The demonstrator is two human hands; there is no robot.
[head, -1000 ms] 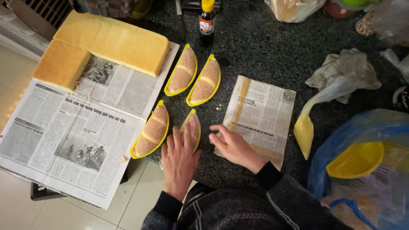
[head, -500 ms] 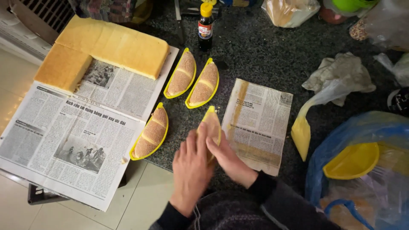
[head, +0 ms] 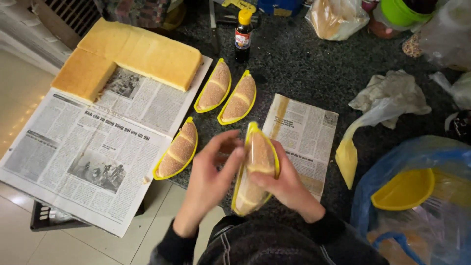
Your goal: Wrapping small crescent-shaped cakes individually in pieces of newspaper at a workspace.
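Observation:
Both hands hold one yellow wedge-shaped tray with a cake slice [head: 255, 169] lifted over the counter edge. My right hand [head: 287, 189] grips it from beneath and the right side. My left hand [head: 213, 169] touches its left rim with thumb and fingertips. Three more filled yellow trays lie on the dark counter: one [head: 177, 149] just left of my left hand, two [head: 215, 87] [head: 239, 98] side by side farther back. A small sheet of newspaper [head: 304, 132] lies under and right of the held tray.
A large L-shaped slab of sponge cake [head: 132, 54] rests on a big newspaper [head: 83, 152] at the left. A dark bottle with a yellow cap [head: 243, 34] stands at the back. A piping bag of yellow cream [head: 351, 147] and a blue bag with empty yellow trays [head: 402, 189] sit right.
The tray near the counter edge has been picked up from the surface. Both hands closed around it and raised it toward me.

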